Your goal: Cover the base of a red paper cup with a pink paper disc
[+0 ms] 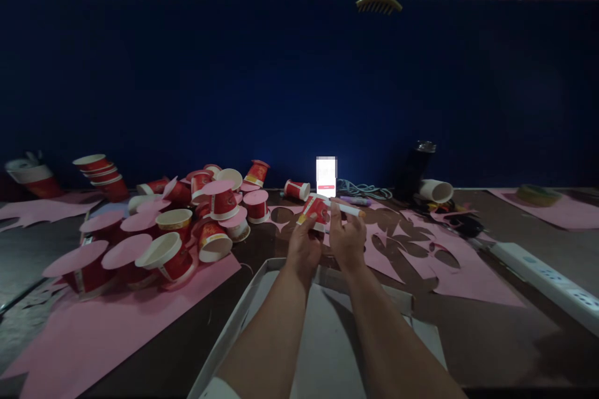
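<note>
My left hand [305,243] is closed around a red paper cup [314,211], held tilted above the far end of an open cardboard box. My right hand [347,235] grips a white pen-shaped tube [349,208] with an orange end, which points to the right; its other end is beside the cup's rim. Whether the tube touches the cup I cannot tell. To the left stand and lie several red paper cups [175,255], many with pink paper discs [79,258] on them. Just behind my hands another red cup [296,189] lies on its side.
The cardboard box [327,324] lies under my forearms. Cut pink paper sheets [472,274] spread right, another pink sheet [140,318] left. A lit phone [326,174], blue cord [365,188], dark bottle [418,168], white cup [436,191] and power strip [547,280] are around.
</note>
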Motion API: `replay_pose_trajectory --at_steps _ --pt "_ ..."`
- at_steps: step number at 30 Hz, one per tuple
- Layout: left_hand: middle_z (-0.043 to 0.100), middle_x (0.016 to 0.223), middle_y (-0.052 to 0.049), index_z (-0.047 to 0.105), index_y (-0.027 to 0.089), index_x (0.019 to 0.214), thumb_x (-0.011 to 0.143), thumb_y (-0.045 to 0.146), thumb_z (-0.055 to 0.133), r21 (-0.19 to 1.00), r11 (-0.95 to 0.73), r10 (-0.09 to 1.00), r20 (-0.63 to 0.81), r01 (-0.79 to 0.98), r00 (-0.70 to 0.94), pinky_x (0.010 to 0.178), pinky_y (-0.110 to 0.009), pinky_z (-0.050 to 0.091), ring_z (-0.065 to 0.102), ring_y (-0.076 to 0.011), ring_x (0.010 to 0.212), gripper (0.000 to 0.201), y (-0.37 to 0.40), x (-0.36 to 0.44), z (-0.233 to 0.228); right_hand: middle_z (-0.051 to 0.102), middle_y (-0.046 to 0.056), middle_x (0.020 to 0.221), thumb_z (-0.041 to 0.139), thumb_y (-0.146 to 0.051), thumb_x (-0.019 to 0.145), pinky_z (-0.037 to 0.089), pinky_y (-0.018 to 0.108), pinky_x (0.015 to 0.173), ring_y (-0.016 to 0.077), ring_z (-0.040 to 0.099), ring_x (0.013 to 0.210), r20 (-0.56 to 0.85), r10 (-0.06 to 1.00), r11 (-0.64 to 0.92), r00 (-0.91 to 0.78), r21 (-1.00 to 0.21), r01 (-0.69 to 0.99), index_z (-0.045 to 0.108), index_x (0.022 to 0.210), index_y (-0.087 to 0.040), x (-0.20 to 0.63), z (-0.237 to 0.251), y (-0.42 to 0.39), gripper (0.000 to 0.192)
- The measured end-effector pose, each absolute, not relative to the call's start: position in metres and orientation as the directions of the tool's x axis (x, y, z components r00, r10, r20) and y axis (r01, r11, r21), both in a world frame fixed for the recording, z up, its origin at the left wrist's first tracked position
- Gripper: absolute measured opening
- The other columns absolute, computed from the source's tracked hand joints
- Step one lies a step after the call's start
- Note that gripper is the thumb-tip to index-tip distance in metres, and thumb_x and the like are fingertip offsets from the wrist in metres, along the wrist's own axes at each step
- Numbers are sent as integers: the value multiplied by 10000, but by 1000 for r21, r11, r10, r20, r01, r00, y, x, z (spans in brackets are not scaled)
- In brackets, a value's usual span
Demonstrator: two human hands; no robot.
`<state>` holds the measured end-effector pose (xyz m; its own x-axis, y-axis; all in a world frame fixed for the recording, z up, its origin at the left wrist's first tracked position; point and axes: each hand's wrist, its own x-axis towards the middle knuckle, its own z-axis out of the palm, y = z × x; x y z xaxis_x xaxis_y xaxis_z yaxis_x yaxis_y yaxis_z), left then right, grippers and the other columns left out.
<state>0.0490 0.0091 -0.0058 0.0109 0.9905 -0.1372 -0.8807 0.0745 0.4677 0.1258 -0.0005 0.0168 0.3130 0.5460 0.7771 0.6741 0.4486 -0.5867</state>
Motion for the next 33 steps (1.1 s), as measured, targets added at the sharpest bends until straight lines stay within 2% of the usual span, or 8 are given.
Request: replay_pose_trajectory --at_steps 9,17,24,30,33 --pt "685 848 -46 657 126 878 759 104 600 418 129 980 -192 -899 52 765 -212 464 640 -118 795 134 8 45 -1 717 103 937 417 -371 922 471 362 838 216 645 894 772 544 428 328 -592 683 706 963 -169 126 16 0 354" --pt "687 843 -42 653 155 848 759 119 616 418 135 979 -198 -898 54 736 -227 484 641 -125 776 103 9 43 -3 714 100 922 424 -361 917 468 369 839 220 641 883 787 531 429 314 -569 702 704 948 -174 125 14 2 337" --pt "685 876 -50 662 143 874 772 119 605 416 136 978 -201 -899 54 795 -230 471 643 -134 861 119 9 42 -3 696 100 880 423 -369 907 454 368 816 226 620 858 741 586 380 329 -610 696 694 921 -171 124 16 -2 336" --pt "684 805 -34 668 139 842 760 119 621 405 120 981 -189 -906 45 735 -225 475 638 -122 762 97 9 42 -3 680 103 852 408 -378 912 442 368 810 235 603 847 733 607 367 308 -602 709 687 877 -163 124 15 -2 354" --pt "681 795 -28 664 153 819 748 120 628 420 105 981 -193 -901 24 738 -224 479 640 -128 782 86 9 42 -4 674 106 837 403 -384 912 441 373 806 237 599 848 730 613 358 303 -598 717 685 845 -162 124 14 -2 365"
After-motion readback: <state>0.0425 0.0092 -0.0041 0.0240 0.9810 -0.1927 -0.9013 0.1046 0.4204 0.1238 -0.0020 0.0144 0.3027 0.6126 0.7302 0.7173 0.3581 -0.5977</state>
